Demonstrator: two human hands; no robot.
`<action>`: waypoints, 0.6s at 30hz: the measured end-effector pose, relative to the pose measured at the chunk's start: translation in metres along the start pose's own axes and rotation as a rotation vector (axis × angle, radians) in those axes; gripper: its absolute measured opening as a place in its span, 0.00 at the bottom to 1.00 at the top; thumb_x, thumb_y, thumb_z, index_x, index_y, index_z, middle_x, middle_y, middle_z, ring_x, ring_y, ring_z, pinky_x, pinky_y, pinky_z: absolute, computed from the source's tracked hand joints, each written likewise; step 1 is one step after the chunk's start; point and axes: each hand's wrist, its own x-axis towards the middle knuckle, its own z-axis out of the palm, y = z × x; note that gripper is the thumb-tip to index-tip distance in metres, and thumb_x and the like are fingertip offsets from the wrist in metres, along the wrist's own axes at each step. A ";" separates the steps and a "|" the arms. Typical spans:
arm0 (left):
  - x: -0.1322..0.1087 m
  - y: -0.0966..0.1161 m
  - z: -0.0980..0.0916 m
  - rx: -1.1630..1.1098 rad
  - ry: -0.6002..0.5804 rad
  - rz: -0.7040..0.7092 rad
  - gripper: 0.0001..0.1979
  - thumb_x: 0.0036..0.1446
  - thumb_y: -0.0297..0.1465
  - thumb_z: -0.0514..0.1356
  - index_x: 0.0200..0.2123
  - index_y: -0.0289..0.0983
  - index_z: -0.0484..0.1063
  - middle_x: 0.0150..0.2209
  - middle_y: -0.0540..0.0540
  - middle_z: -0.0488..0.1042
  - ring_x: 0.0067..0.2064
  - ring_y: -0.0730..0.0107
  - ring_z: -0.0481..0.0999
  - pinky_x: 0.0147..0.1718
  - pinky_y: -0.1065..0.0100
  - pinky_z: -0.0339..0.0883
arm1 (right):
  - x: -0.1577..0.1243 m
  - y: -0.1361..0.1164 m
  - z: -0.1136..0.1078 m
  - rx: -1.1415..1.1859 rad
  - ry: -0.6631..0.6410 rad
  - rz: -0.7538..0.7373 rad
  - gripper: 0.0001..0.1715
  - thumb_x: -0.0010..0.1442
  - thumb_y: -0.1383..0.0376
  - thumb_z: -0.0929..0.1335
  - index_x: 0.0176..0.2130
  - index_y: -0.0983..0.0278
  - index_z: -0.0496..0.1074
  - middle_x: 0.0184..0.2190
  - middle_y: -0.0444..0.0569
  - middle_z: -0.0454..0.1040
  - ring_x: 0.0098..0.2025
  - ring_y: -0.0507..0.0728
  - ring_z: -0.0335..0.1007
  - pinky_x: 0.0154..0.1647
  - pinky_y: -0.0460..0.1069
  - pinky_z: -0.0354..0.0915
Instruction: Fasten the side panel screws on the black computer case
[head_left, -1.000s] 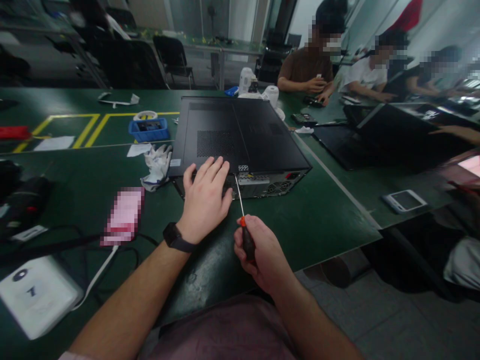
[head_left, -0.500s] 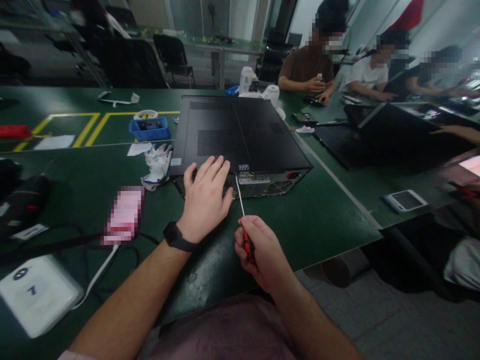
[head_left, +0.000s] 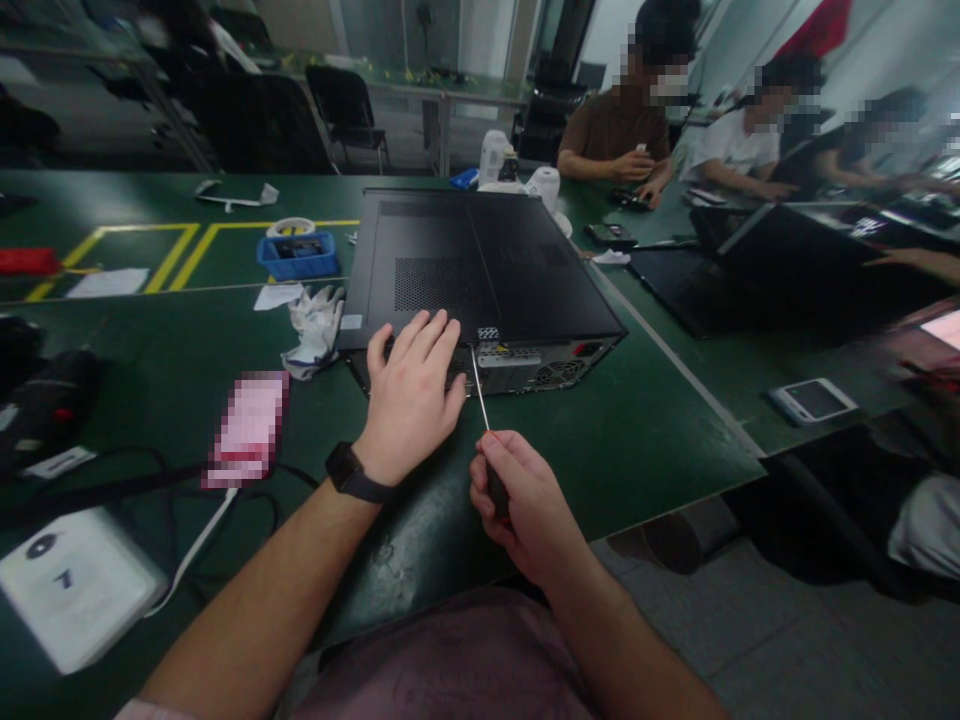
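Head view: left hand [head_left: 411, 388] spread on a computer case [head_left: 484, 255] (right hand [head_left: 525, 505] grips a screwdriver [head_left: 496, 490] at its near edge).

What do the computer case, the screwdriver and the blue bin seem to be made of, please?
The computer case: probably painted sheet metal, dull black, judging by its punched vent holes. The screwdriver: a seemingly steel shaft, from its silvery shine; the dark handle, partly hidden by the right hand, may be plastic or rubber. The blue bin: likely plastic, given its even colour and slight sheen.
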 end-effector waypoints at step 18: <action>0.000 0.001 -0.001 -0.008 0.004 -0.003 0.27 0.66 0.33 0.54 0.68 0.37 0.65 0.70 0.39 0.66 0.72 0.51 0.61 0.70 0.43 0.45 | -0.001 -0.003 0.001 -0.023 0.012 0.003 0.23 0.58 0.48 0.73 0.41 0.58 0.64 0.24 0.35 0.67 0.17 0.45 0.54 0.09 0.38 0.43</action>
